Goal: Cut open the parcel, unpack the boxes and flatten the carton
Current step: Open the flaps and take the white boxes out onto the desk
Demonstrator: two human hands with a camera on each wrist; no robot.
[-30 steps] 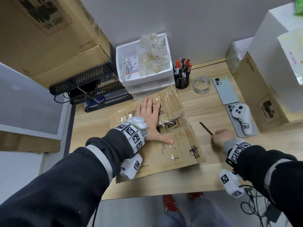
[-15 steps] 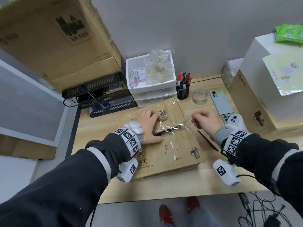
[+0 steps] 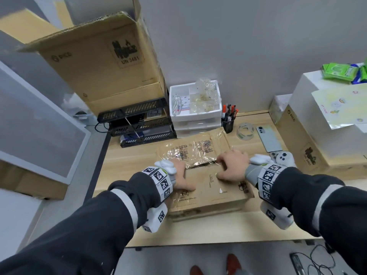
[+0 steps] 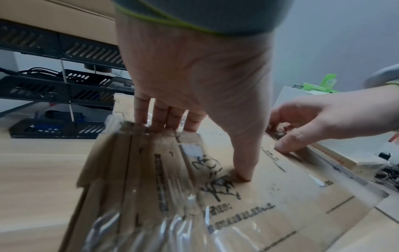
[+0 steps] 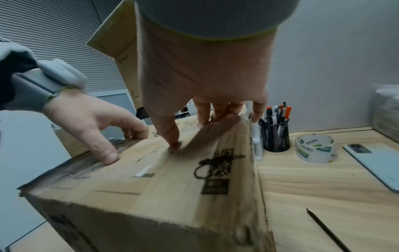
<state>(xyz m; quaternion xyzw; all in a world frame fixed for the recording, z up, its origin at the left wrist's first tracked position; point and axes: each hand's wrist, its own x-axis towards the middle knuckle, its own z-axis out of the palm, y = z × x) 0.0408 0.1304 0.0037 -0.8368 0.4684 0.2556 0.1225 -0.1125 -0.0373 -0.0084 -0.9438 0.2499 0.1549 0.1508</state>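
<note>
One parcel (image 3: 210,187), a taped brown carton, sits on the wooden desk (image 3: 198,233) near its front edge, and both hands are on its lid. The left hand (image 3: 181,175) hooks its four fingers (image 4: 159,117) into the slit along the middle seam, thumb pressed flat on the near flap. The right hand (image 3: 231,165) does the same at the parcel's right end, fingers (image 5: 218,112) curled over that flap's edge, thumb down on the cardboard. Just right of the parcel lies one thin dark blade (image 5: 326,228) on bare wood, with open desk around it. Further right are one white controller (image 3: 283,156) and one phone (image 3: 269,138). Behind the parcel's right corner stand one tape roll (image 3: 245,131) and one pen cup (image 3: 228,124); directly behind it, one white drawer unit (image 3: 195,116); behind its left corner, black mesh trays (image 3: 137,124) under a big open carton (image 3: 103,62). A grey wall closes the back.
</note>
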